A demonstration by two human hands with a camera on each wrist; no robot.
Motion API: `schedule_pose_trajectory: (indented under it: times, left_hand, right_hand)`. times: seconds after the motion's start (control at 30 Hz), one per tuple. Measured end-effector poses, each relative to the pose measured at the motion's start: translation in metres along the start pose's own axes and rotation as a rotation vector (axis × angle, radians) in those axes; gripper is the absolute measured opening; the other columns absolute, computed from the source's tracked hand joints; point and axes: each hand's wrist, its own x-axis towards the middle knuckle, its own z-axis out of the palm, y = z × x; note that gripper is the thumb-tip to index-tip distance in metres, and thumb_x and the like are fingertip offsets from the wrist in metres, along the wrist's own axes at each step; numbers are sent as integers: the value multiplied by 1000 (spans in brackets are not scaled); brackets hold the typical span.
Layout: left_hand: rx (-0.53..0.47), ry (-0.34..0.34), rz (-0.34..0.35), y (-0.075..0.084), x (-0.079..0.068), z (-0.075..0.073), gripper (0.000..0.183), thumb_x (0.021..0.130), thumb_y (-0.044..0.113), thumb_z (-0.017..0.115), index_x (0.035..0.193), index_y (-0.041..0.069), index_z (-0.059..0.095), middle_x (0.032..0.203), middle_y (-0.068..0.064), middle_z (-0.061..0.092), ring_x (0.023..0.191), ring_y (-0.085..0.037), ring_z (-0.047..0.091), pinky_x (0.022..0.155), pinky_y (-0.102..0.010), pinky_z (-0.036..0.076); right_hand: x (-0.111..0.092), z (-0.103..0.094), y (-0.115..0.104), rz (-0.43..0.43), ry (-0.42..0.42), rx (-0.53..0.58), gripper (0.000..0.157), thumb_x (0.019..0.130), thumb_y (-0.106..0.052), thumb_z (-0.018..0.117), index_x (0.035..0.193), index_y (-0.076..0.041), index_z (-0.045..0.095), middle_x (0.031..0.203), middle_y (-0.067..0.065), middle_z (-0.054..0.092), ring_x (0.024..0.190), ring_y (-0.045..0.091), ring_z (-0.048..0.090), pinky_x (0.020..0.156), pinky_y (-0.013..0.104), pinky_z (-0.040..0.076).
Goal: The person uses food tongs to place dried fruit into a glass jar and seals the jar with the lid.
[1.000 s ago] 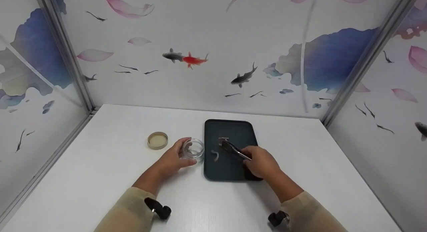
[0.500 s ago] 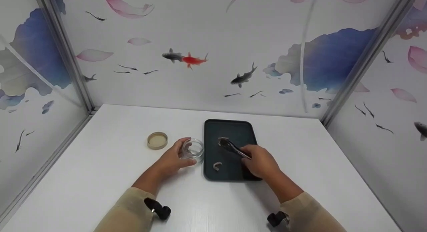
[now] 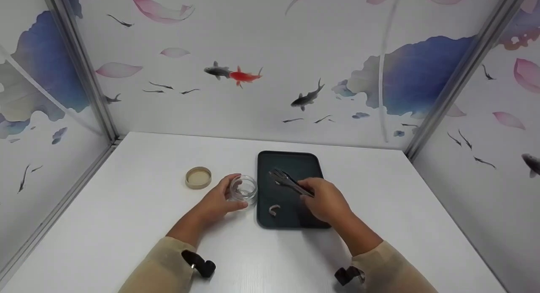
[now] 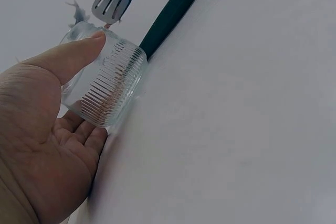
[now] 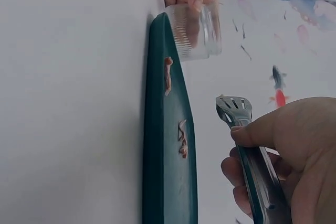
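Observation:
My left hand holds a clear ribbed glass jar, thumb on one side and fingers on the other, beside the tray's left edge. The jar's mouth is uncovered. In my right hand are metal tongs with slotted heads, raised above the dark green tray. A tiny pale bit shows at the tongs' tip in the right wrist view; I cannot tell how much they grip. A curled, shrimp-like piece lies near the tray's front left. Another pinkish piece lies farther along the tray.
A round tan lid lies on the white table, left of the jar. Printed panels with fish and petals stand at the back and both sides.
The curled piece has dropped toward the tray's front and now lies still. My right hand has raised the tongs and shifted them slightly left. The left hand and jar stay in place.

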Motion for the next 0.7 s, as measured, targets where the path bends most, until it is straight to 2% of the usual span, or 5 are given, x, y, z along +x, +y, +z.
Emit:
schedule_pose_trajectory:
  times: [0.2, 0.53, 0.7]
  left_hand:
    - [-5, 1, 7, 1, 0, 0, 94, 87, 31, 92, 164, 29, 38, 168, -3, 48, 163, -34, 35, 134, -50, 29]
    - [-2, 7, 1, -1, 2, 0, 94, 87, 30, 92, 164, 28, 38, 168, -4, 48, 163, -34, 34, 134, -51, 28]
    - [1, 9, -3, 0, 2, 1, 94, 86, 32, 92, 163, 29, 38, 168, -3, 48, 163, -34, 34, 135, -51, 27]
  right_hand:
    - [-2, -2, -6, -28, 18, 16, 41, 100, -19, 77, 140, -26, 72, 137, 1, 72, 115, 21, 68, 100, 47, 59]
    - [-3, -1, -20, -24, 23, 28, 41, 100, -22, 77, 140, -28, 72, 141, 1, 70, 118, 21, 67, 103, 46, 59]
    - [-4, 3, -29, -44, 17, 42, 42, 99, -23, 78, 140, -30, 72, 140, 0, 70, 113, 19, 66, 97, 44, 58]
